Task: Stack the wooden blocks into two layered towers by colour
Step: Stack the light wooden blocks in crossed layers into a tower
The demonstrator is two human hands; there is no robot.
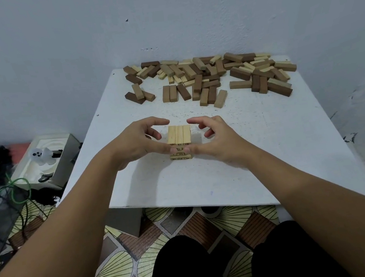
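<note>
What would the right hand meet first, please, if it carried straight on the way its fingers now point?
Probably the light block tower: the right hand sits beside it, fingers curled leftward toward its side. Whether they already touch is unclear.

Both thumbs cover the near face of the pale tower (179, 138), hiding its lower layers; the printed numbers on the block ends are too small to read. In the far heap of loose blocks (210, 76), overlapping pieces hide those beneath.
</note>
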